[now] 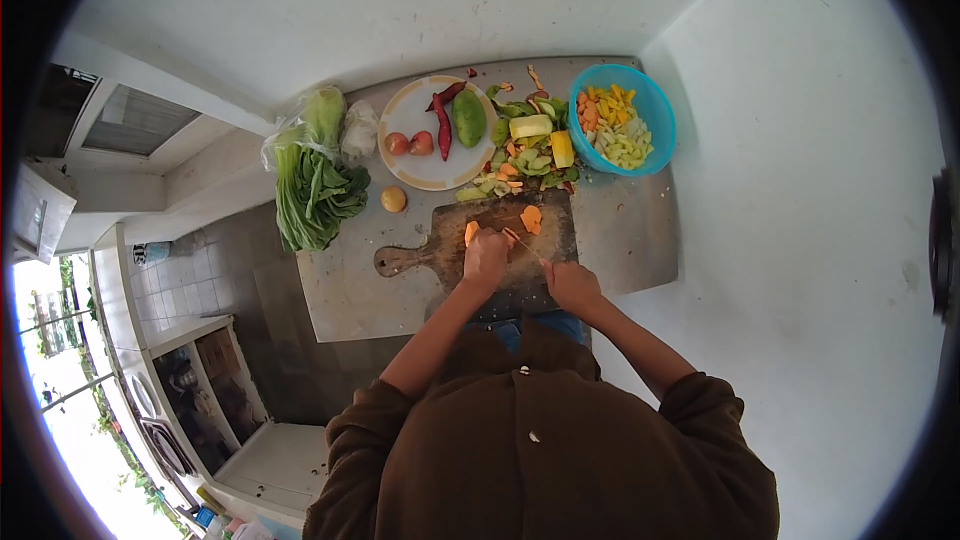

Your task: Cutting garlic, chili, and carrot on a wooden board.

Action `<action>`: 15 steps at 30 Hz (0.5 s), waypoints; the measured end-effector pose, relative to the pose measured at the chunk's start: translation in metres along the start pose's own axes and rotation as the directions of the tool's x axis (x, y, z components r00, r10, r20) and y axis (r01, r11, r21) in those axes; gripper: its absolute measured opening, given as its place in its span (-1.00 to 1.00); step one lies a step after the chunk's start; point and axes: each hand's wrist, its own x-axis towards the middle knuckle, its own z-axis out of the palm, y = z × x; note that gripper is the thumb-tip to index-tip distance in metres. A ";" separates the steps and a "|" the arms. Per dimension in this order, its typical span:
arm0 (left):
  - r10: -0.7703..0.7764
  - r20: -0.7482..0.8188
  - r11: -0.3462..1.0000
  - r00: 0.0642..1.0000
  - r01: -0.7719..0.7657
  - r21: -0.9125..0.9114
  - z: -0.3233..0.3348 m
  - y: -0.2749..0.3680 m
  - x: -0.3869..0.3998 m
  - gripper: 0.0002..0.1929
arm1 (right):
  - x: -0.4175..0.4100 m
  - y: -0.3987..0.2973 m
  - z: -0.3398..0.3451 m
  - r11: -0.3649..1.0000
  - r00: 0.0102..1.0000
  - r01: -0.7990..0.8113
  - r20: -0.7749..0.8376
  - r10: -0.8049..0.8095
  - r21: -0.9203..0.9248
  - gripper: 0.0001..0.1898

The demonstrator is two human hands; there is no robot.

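Observation:
On the dark wooden cutting board (pixel 450 240), my left hand (pixel 486 259) holds down a piece of peeled orange vegetable (pixel 471 232), its fingers partly hiding it. My right hand (pixel 574 286) is closed around the handle of a knife (pixel 532 248). The thin blade points up and left toward the fingertips of my left hand, where a bit of orange shows beside it. Cut orange slices (pixel 531 219) lie together on the board's upper right part, apart from both hands. The board's handle (pixel 397 261) points left.
Behind the board lies a heap of peelings (pixel 531 162) with peeled yellow chunks (pixel 530 126). A blue bowl (pixel 664 127) holds diced pieces. Tomatoes, long red peppers and a green mango-like fruit (pixel 469 120) share a white plate (pixel 397 101). Leafy greens (pixel 315 191) and a round yellowish item (pixel 393 199) are left.

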 end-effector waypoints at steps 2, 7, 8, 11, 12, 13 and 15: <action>-0.005 -0.020 1.000 1.000 0.005 -0.002 0.001 -0.002 -0.001 -0.93 | -0.005 0.008 0.003 0.996 0.998 -0.036 0.049 0.040 -0.079 -0.44; -0.080 -0.004 0.996 0.997 0.080 -0.042 -0.004 0.005 0.002 -0.89 | 0.000 0.015 0.019 0.999 0.996 -0.040 -0.075 0.043 0.034 -0.43; -0.073 -0.008 0.997 0.997 0.073 -0.041 -0.005 0.004 0.001 -0.89 | 0.002 0.018 0.020 0.994 0.995 -0.061 -0.071 0.068 0.092 -0.43; -0.142 0.040 0.989 0.989 0.143 -0.024 -0.005 0.001 -0.002 -0.87 | 0.013 0.017 -0.002 0.865 0.917 -0.313 0.362 0.169 0.391 -0.41; -0.130 0.021 0.991 0.991 0.130 -0.015 -0.004 0.003 -0.004 -0.87 | 0.012 0.017 -0.002 0.866 0.919 -0.311 0.356 0.169 0.391 -0.41; -0.118 0.002 0.993 0.993 0.118 -0.005 -0.003 0.004 -0.004 -0.86 | 0.009 0.016 -0.001 0.906 0.953 -0.239 0.265 0.150 0.348 -0.42; -0.116 -0.004 0.993 0.993 0.116 -0.006 -0.002 0.005 -0.005 -0.87 | 0.001 0.008 0.000 0.940 0.977 -0.170 0.173 0.123 0.295 -0.42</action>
